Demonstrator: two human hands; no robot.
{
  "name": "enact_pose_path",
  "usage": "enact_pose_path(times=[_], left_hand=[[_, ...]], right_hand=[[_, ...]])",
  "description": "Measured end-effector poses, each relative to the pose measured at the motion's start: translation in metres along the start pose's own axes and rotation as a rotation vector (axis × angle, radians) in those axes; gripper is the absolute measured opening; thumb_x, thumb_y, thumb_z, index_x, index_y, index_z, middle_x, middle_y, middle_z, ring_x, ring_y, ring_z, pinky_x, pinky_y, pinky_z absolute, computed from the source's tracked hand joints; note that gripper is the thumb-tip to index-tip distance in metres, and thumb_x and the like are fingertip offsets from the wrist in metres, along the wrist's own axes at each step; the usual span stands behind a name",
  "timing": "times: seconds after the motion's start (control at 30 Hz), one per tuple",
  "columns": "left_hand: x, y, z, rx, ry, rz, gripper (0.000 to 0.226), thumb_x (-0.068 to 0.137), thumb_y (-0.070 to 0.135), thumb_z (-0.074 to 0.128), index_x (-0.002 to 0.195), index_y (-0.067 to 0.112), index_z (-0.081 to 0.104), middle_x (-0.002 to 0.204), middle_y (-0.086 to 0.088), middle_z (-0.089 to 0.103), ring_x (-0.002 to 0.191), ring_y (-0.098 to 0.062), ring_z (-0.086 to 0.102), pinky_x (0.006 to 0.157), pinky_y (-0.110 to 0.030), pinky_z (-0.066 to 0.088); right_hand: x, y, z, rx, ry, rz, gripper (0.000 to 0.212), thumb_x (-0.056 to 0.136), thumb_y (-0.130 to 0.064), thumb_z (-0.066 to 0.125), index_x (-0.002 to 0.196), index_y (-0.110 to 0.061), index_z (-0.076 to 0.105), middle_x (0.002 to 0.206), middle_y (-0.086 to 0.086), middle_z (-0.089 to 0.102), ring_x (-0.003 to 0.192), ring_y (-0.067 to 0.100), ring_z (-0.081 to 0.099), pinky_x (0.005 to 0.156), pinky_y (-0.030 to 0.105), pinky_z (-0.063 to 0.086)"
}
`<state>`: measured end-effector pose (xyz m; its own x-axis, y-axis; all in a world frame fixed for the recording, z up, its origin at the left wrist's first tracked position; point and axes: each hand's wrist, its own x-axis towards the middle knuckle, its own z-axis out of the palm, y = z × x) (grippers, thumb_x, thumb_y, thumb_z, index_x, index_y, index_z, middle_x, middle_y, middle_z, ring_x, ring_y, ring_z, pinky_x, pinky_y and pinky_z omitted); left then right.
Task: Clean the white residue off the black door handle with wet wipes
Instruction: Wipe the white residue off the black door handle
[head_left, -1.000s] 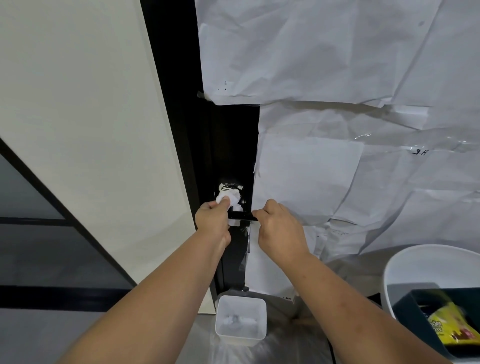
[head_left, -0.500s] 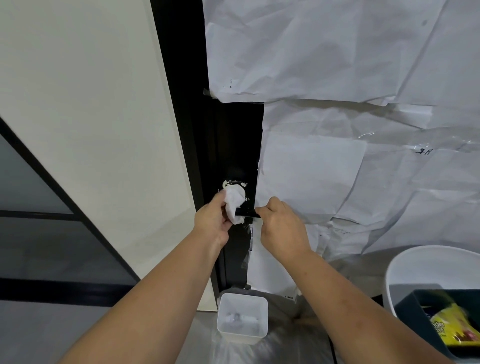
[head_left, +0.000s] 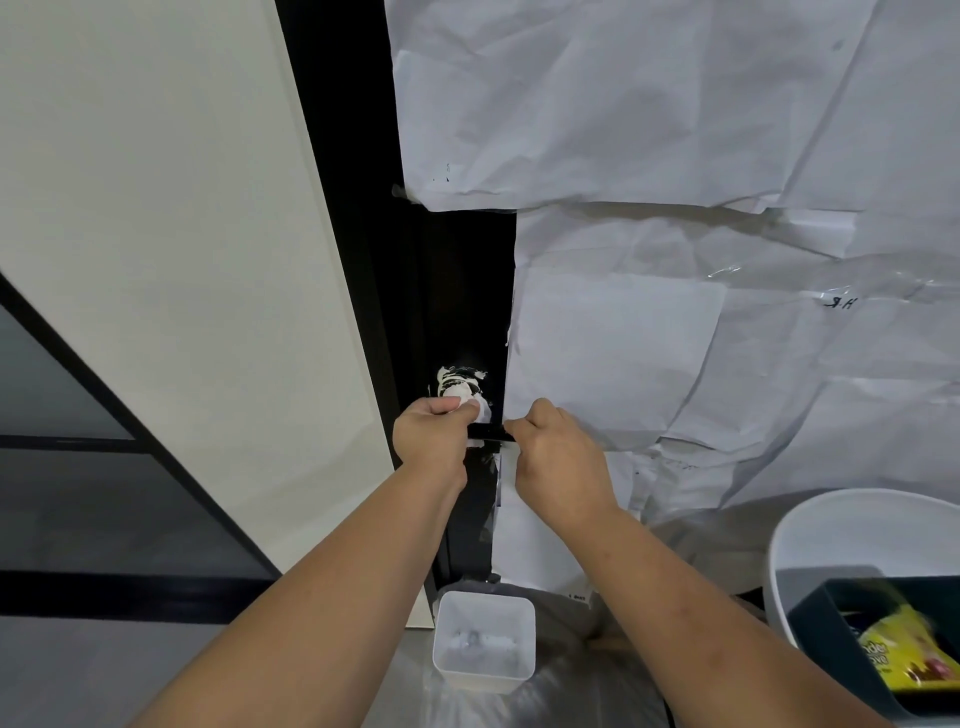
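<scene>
Where paper (head_left: 649, 130) flanks: bin (head_left: 484, 636) below.

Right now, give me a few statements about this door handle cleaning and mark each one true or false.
1. The left hand presses a wet wipe at the door handle. True.
2. The right hand is resting in the white tub. False: it grips the handle's end.
3. White residue shows above the handle. True.
4. The paper sheets on the door are black. False: they are white.
</scene>
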<state>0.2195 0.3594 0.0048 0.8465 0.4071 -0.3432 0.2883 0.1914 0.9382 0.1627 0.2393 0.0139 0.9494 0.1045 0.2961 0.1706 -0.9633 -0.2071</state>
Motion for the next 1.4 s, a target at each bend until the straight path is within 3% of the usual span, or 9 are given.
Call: enact_pose_path(times=[0.13,0.37,0.5,0.63,0.73,0.83,0.93,1.33,1.4], left_hand=[[0.002,0.008,0.01,0.027,0.055,-0.018,0.02,0.072,0.009,0.081,0.083,0.013,0.065,0.08,-0.001,0.064,0.069,-0.014,0.059,0.052,-0.021,0.041],[0.009,0.0,0.01,-0.02,0.058,-0.018,0.019,0.074,0.014,0.08,0.086,0.011,0.065,0.078,-0.002,0.064,0.072,-0.016,0.06,0.054,-0.022,0.043],[0.022,-0.006,0.008,-0.22,0.083,-0.154,0.021,0.072,0.015,0.081,0.078,0.014,0.061,0.089,-0.008,0.067,0.09,-0.029,0.067,0.082,-0.042,0.057],[0.032,-0.009,0.007,-0.343,0.079,-0.234,0.023,0.072,0.009,0.08,0.076,0.013,0.058,0.09,-0.008,0.066,0.09,-0.031,0.068,0.085,-0.046,0.057],[0.046,-0.013,0.01,-0.347,-0.033,-0.352,0.015,0.081,0.02,0.067,0.093,0.013,0.06,0.098,-0.004,0.062,0.077,-0.02,0.062,0.069,-0.033,0.057],[0.09,-0.038,0.019,-0.257,-0.051,-0.433,0.044,0.087,0.014,0.052,0.13,0.009,0.053,0.099,-0.006,0.058,0.07,-0.018,0.057,0.038,-0.023,0.048],[0.063,-0.017,0.013,-0.294,0.026,-0.488,0.044,0.087,0.011,0.063,0.13,0.012,0.056,0.113,-0.008,0.065,0.072,-0.022,0.061,0.03,-0.024,0.045],[0.028,-0.018,-0.008,-0.343,-0.003,-0.324,0.022,0.09,0.015,0.066,0.108,0.01,0.056,0.12,-0.015,0.063,0.102,-0.024,0.063,0.088,-0.039,0.056],[0.024,-0.021,-0.014,-0.343,-0.003,-0.294,0.024,0.088,0.014,0.067,0.109,0.009,0.056,0.123,-0.013,0.063,0.097,-0.019,0.065,0.085,-0.035,0.057]], right_hand=[[0.001,0.002,0.001,0.002,-0.014,-0.002,0.037,0.067,0.006,0.056,0.098,-0.012,0.067,0.087,0.003,0.049,0.074,0.024,0.05,0.049,0.028,0.033],[0.001,0.005,0.0,0.002,-0.022,-0.024,0.043,0.063,0.008,0.058,0.099,-0.013,0.067,0.086,0.004,0.051,0.073,0.025,0.051,0.048,0.027,0.03],[0.003,0.006,0.002,-0.006,-0.024,-0.022,0.039,0.066,0.006,0.055,0.098,-0.014,0.066,0.088,0.002,0.05,0.075,0.024,0.05,0.049,0.028,0.035],[0.003,0.005,0.001,-0.011,-0.02,-0.016,0.036,0.067,0.006,0.056,0.096,-0.013,0.067,0.087,0.003,0.05,0.074,0.023,0.051,0.048,0.028,0.034],[0.004,0.004,0.001,-0.02,-0.021,-0.014,0.036,0.067,0.005,0.056,0.096,-0.014,0.067,0.088,0.002,0.05,0.074,0.023,0.05,0.049,0.028,0.032],[0.004,0.004,0.001,-0.021,-0.022,-0.015,0.037,0.067,0.005,0.057,0.098,-0.013,0.067,0.088,0.003,0.051,0.075,0.023,0.05,0.049,0.028,0.031],[0.004,0.005,-0.001,-0.01,-0.02,-0.024,0.038,0.068,0.005,0.057,0.1,-0.013,0.068,0.089,0.004,0.052,0.075,0.025,0.052,0.049,0.028,0.032],[0.005,0.005,0.002,-0.024,-0.003,-0.041,0.038,0.071,0.004,0.054,0.103,-0.012,0.066,0.093,0.003,0.052,0.079,0.023,0.052,0.05,0.028,0.032],[0.005,0.006,0.003,-0.022,0.004,-0.044,0.038,0.07,0.005,0.055,0.102,-0.012,0.067,0.092,0.003,0.052,0.078,0.023,0.052,0.05,0.027,0.032]])
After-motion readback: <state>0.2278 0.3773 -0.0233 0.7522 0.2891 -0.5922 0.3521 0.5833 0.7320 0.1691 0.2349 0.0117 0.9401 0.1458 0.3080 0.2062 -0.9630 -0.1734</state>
